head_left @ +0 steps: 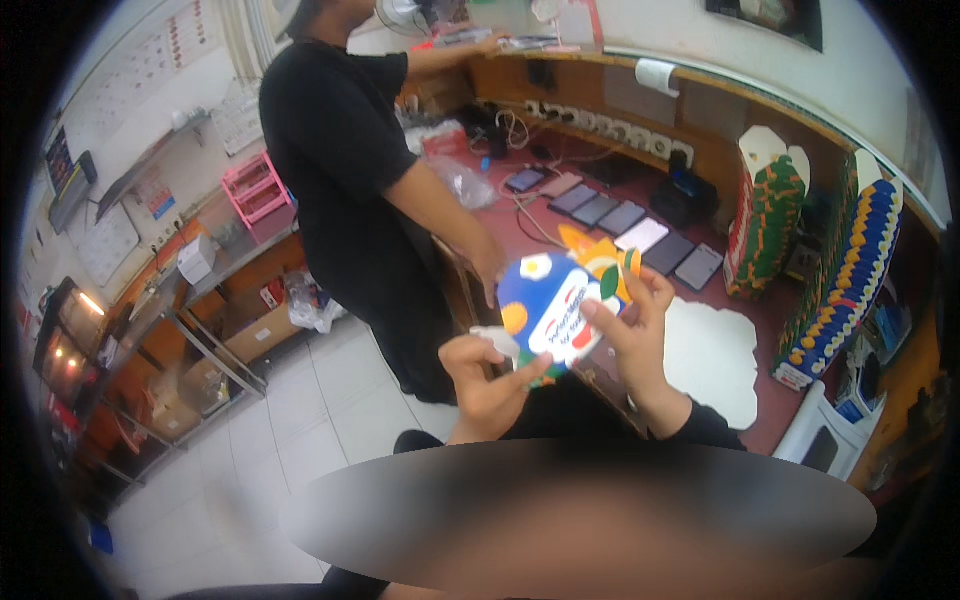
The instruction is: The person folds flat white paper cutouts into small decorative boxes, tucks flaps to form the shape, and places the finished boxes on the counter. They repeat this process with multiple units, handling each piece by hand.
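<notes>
Bright even indoor light; fisheye-bent dark rim; soft blur throughout.

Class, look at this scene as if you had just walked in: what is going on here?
A seated person holds a flat blue, white and orange printed cardboard box blank in both bare hands: the left hand grips its lower edge, the right hand its right side. Beside them, a standing person in a black shirt reaches across the dark red counter, where a row of phones lies. Stacks of folded boxes stand at the right.
</notes>
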### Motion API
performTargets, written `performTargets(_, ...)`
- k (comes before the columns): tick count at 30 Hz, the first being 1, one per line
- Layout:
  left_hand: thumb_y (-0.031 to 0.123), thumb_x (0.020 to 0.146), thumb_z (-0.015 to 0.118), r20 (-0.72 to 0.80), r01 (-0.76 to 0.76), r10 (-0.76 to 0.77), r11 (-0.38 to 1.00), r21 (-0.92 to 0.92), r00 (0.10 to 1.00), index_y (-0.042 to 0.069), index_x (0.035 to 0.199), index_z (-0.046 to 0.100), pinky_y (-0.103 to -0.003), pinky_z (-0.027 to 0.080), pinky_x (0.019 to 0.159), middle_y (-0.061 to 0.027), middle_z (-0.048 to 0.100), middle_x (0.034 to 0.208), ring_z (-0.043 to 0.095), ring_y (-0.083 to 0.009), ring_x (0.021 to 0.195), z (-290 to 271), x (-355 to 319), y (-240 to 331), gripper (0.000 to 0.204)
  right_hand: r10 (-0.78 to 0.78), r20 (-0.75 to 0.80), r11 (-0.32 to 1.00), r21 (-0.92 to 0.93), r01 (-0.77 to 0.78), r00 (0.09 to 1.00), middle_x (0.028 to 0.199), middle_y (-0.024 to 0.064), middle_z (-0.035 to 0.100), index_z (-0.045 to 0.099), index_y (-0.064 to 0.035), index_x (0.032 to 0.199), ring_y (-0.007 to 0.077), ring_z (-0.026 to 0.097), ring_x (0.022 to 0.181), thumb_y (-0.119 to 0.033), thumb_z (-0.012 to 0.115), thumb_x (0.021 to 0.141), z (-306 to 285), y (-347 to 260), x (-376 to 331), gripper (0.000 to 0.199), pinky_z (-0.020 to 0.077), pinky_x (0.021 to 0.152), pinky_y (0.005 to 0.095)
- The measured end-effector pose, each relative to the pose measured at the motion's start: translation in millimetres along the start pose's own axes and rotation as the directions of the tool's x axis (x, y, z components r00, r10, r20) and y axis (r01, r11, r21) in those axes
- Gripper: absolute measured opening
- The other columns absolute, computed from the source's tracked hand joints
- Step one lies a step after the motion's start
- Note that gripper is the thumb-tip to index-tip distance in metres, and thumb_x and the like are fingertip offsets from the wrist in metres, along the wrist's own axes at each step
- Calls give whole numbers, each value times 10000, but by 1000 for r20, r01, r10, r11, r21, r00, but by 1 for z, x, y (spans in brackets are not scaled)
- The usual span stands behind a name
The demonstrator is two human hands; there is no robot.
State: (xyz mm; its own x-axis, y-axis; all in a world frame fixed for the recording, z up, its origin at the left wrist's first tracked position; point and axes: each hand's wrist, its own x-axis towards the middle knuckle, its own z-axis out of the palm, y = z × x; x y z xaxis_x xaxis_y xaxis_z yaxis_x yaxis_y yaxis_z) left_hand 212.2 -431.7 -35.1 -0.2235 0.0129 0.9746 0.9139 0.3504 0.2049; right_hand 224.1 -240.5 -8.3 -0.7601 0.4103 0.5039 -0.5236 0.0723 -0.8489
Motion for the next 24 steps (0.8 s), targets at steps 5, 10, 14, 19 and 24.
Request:
performTargets(5, 134, 696, 853, 229, -248, 222, 964, 91, 948, 171, 885, 785, -400, 335, 979, 50, 732, 1074, 578, -200, 1129, -16, 3, -7, 204, 6, 8, 1000, -3, -6, 1000, 1367, 162, 312, 658, -10, 1254, 323, 425, 1314, -295, 886, 791, 6, 12, -5, 589, 499, 1031, 374)
performTargets(10, 289, 828, 829, 169, -188, 169, 977, 102, 971, 173, 941, 744, -412, 314, 1010, 41, 758, 1102, 618, -175, 1167, -10, -8, 0, 183, 50, 40, 999, -2, -49, 998, 1360, 149, 318, 588, 23, 1315, 295, 498, 1275, -242, 858, 829, 10, 9, -14, 616, 543, 992, 352)
performTargets(14, 307, 812, 825, 109, -166, 158, 984, 60, 981, 178, 916, 753, -377, 309, 989, 58, 767, 1053, 674, -150, 1056, -8, -8, 2, 180, 11, 37, 1000, 22, -12, 999, 1346, 130, 323, 576, 40, 1316, 276, 513, 1263, -228, 846, 843, 14, 5, -18, 607, 559, 965, 348)
performTargets(19, 354, 786, 839, 158, -229, 219, 973, 44, 963, 187, 910, 769, -344, 323, 947, 65, 771, 968, 693, -98, 928, -17, 2, 6, 220, 285, 171, 946, 110, -306, 943, 1297, 109, 358, 609, 30, 1289, 240, 459, 1277, -263, 846, 830, 11, 13, -16, 594, 518, 980, 345)
performTargets(24, 340, 751, 851, 320, -237, 234, 971, -31, 918, 160, 855, 743, -354, 311, 870, 63, 735, 920, 649, -99, 822, -24, 13, 4, 234, 425, 287, 874, 115, -471, 859, 1276, 102, 326, 645, 8, 1250, 250, 470, 1268, -277, 881, 802, 9, 29, -8, 582, 550, 929, 328)
